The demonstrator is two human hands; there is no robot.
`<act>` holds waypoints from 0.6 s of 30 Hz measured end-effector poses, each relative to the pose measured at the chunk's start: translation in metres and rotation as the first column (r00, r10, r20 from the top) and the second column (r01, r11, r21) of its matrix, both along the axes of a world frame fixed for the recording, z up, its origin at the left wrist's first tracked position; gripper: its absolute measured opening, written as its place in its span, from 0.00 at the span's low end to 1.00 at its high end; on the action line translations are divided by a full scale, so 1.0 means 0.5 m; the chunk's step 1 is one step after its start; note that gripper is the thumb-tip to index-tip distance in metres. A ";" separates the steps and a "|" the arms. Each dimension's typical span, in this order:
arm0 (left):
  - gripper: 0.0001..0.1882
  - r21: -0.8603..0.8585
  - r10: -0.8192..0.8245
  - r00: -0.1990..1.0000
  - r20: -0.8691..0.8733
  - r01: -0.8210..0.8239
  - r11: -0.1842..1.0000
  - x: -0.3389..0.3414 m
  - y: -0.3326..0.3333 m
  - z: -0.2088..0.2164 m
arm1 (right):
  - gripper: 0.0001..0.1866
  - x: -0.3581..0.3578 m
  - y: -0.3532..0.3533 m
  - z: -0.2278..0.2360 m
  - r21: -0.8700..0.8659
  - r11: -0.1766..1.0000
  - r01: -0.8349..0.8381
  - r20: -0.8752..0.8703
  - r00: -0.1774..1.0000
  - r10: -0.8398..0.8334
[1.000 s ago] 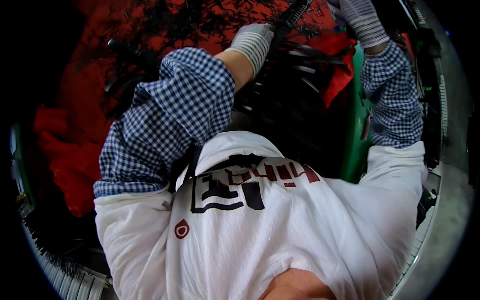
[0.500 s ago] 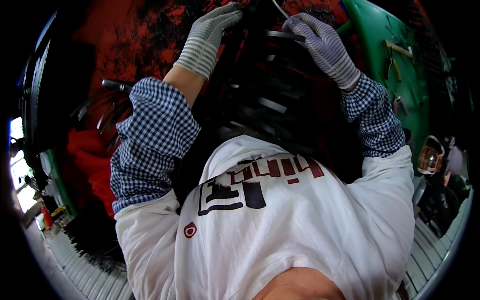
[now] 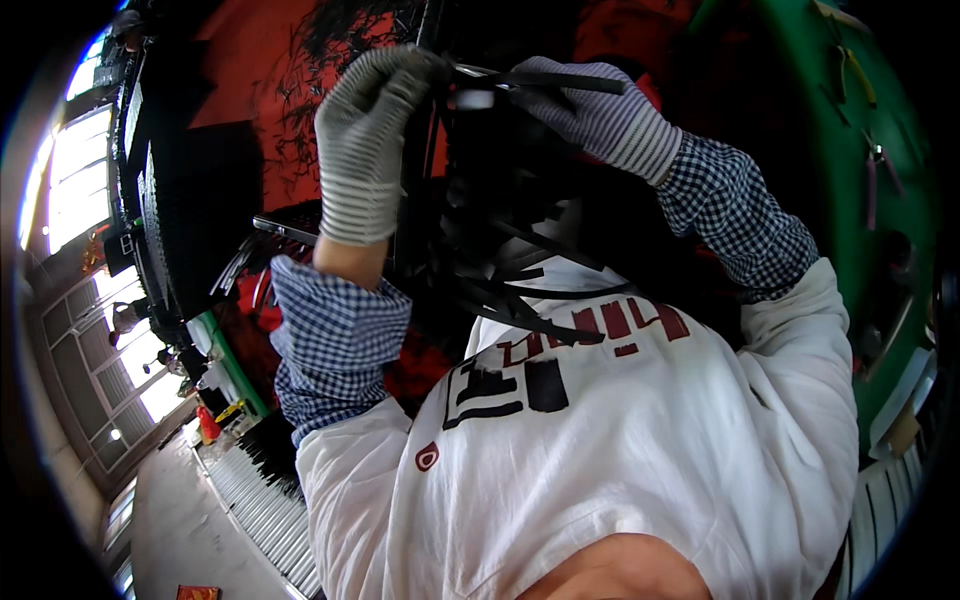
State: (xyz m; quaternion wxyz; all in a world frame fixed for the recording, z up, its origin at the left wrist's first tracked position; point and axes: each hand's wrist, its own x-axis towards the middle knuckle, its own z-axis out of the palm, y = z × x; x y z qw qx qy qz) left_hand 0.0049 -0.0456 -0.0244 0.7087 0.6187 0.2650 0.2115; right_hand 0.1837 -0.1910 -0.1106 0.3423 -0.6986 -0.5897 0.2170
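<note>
My left hand (image 3: 370,140), in a grey-white striped glove, is raised with its fingers bent together at the tips. What they pinch is too dark to make out. Opposite it, my right hand (image 3: 600,115), in a purple-white striped glove, closes on a flat black strip (image 3: 570,81) that runs across its fingers. A thin shiny metal piece (image 3: 475,70) shows between the two hands; its kind is unclear. Below them, several loose black strips (image 3: 540,320) hang in a tangle and reach my white top. Dark shadow hides much of the space between my arms.
A red surface (image 3: 240,70) strewn with black scraps lies beyond my left hand. Pliers with yellow handles (image 3: 858,78) and pliers with purple handles (image 3: 873,185) are on the green surface (image 3: 800,130) at right. A dark-handled object (image 3: 285,230) lies near my left forearm.
The view has shifted, bringing windows and floor in at the left. Both hands appear lower, with my right hand nearer the left one. The black strip now lies across my right fingers.
</note>
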 end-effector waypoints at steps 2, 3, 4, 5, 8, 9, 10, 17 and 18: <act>0.07 0.239 0.123 0.990 -0.067 -0.104 0.965 0.005 -0.036 0.021 | 0.16 0.024 -0.013 0.000 0.064 0.996 -0.058 0.019 0.998 0.057; 0.07 0.238 0.116 0.990 -0.078 -0.094 0.967 0.007 -0.033 0.025 | 0.14 0.039 -0.027 -0.027 0.125 0.990 -0.065 -0.267 0.959 0.097; 0.07 0.239 0.174 0.982 -0.071 -0.153 0.959 0.004 -0.027 0.026 | 0.14 0.035 -0.022 -0.022 0.155 0.988 -0.008 -0.172 0.984 0.035; 0.07 0.240 0.232 0.971 -0.062 -0.211 0.948 0.001 -0.021 0.026 | 0.14 0.032 -0.016 -0.010 0.190 0.981 0.046 -0.075 0.997 -0.032; 0.11 0.281 0.243 0.970 -0.022 -0.227 0.932 -0.005 -0.016 0.015 | 0.19 0.033 0.002 0.035 0.034 0.991 0.129 -0.147 0.981 -0.123; 0.12 0.300 0.246 0.969 -0.028 -0.227 0.927 -0.010 -0.020 0.016 | 0.20 0.028 0.002 0.076 -0.063 0.992 0.110 -0.188 0.975 -0.120; 0.15 0.275 0.217 0.976 0.020 -0.214 0.937 -0.007 -0.015 0.010 | 0.20 0.034 0.000 0.074 -0.064 0.992 0.112 -0.182 0.976 -0.122; 0.19 0.294 0.259 0.963 -0.073 -0.227 0.928 0.010 -0.009 0.038 | 0.11 0.001 0.020 0.149 0.210 0.969 0.131 -0.558 0.830 0.009; 0.18 0.283 0.244 0.968 -0.050 -0.221 0.934 0.011 -0.008 0.040 | 0.13 0.002 0.023 0.143 0.190 0.969 0.156 -0.670 0.742 0.012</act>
